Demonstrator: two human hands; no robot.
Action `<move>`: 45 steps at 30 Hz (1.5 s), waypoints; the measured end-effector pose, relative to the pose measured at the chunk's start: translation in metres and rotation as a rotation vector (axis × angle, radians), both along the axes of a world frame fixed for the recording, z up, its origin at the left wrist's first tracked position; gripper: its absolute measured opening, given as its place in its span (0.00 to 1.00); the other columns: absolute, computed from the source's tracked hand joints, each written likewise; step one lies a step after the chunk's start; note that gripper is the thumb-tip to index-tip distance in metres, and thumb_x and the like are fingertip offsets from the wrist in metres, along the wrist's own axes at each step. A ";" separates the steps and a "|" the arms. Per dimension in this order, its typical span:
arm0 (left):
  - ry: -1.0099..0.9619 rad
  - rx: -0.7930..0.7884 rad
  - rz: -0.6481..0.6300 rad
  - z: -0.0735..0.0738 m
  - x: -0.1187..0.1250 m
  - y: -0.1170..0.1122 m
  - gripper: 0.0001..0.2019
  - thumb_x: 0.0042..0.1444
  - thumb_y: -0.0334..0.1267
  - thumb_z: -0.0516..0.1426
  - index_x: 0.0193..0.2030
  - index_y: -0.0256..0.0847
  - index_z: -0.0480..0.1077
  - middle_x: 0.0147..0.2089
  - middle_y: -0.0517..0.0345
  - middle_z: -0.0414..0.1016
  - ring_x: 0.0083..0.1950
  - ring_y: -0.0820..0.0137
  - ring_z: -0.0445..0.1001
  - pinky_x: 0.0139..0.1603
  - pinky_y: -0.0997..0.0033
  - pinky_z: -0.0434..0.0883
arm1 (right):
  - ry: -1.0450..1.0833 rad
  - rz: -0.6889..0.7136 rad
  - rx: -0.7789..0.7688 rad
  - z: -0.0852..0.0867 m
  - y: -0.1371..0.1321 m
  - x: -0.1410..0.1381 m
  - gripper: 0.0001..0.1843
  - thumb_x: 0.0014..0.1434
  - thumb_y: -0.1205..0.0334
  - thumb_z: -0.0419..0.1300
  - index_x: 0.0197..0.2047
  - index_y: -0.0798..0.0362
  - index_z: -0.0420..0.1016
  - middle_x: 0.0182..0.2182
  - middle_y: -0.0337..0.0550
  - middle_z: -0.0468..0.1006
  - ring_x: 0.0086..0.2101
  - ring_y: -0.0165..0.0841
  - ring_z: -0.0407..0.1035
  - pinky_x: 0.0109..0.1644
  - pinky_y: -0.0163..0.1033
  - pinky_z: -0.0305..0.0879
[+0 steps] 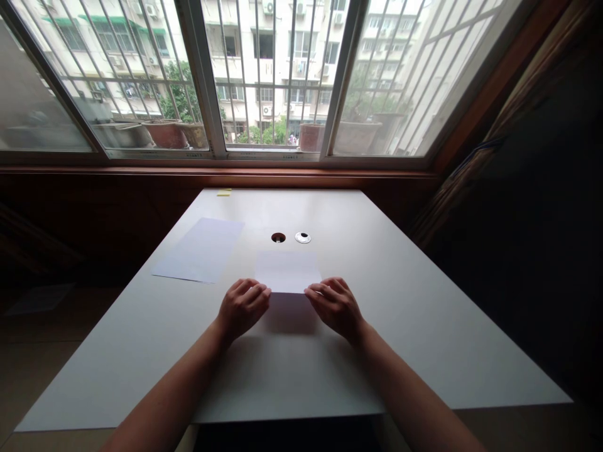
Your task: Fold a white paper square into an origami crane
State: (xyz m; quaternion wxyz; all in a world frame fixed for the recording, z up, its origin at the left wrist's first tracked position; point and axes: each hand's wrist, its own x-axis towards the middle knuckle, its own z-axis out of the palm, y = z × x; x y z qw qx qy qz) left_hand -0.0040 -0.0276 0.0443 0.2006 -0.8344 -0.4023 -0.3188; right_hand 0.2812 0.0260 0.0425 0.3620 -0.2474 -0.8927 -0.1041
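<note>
A small sheet of white paper [287,271] is on the table in front of me, its near edge raised and throwing a shadow toward me. My left hand [244,307] pinches the near left corner between closed fingers. At the near right corner, my right hand [335,307] grips the same sheet in a similar pinch. The far part of the paper seems to rest on the tabletop; whether it is creased I cannot tell.
The white table [414,326] reaches to the window wall. Left of the hands lies a larger paper sheet [200,250]. Beyond the held paper are a round cable hole [278,238] and a round silver cover [303,238]. Yellow tape strips [224,192] mark the far edge.
</note>
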 end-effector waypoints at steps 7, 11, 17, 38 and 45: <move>-0.116 0.033 0.148 0.002 -0.035 0.007 0.07 0.60 0.27 0.58 0.43 0.42 0.72 0.38 0.56 0.77 0.41 0.65 0.73 0.45 0.61 0.72 | 0.087 -0.125 -0.013 -0.001 0.006 0.017 0.12 0.62 0.69 0.63 0.48 0.46 0.78 0.39 0.43 0.81 0.38 0.36 0.70 0.45 0.45 0.62; -0.187 0.056 0.154 0.004 -0.040 0.008 0.07 0.60 0.28 0.59 0.44 0.42 0.72 0.39 0.56 0.78 0.42 0.65 0.73 0.46 0.61 0.73 | 0.070 -0.100 -0.026 -0.003 0.007 0.013 0.11 0.62 0.69 0.63 0.47 0.47 0.78 0.39 0.43 0.81 0.38 0.36 0.70 0.45 0.45 0.62; -0.076 0.035 0.004 -0.001 0.000 -0.001 0.13 0.61 0.36 0.62 0.52 0.44 0.72 0.44 0.54 0.79 0.44 0.62 0.73 0.45 0.59 0.73 | -0.010 -0.011 -0.025 -0.001 -0.003 -0.008 0.10 0.63 0.68 0.62 0.47 0.47 0.77 0.39 0.42 0.81 0.37 0.34 0.69 0.44 0.44 0.61; 0.112 0.041 -0.050 -0.010 0.030 -0.002 0.05 0.65 0.30 0.55 0.42 0.40 0.72 0.33 0.54 0.74 0.37 0.64 0.70 0.36 0.61 0.67 | -0.082 0.063 0.017 0.001 -0.019 -0.034 0.07 0.63 0.67 0.61 0.45 0.50 0.76 0.38 0.43 0.80 0.37 0.34 0.68 0.45 0.45 0.61; 0.088 0.029 -0.038 -0.010 0.019 0.000 0.05 0.63 0.30 0.58 0.44 0.39 0.72 0.35 0.56 0.75 0.39 0.65 0.71 0.37 0.63 0.68 | -0.005 0.005 0.031 -0.002 -0.007 -0.009 0.07 0.60 0.70 0.62 0.41 0.50 0.75 0.36 0.41 0.79 0.38 0.34 0.68 0.47 0.44 0.61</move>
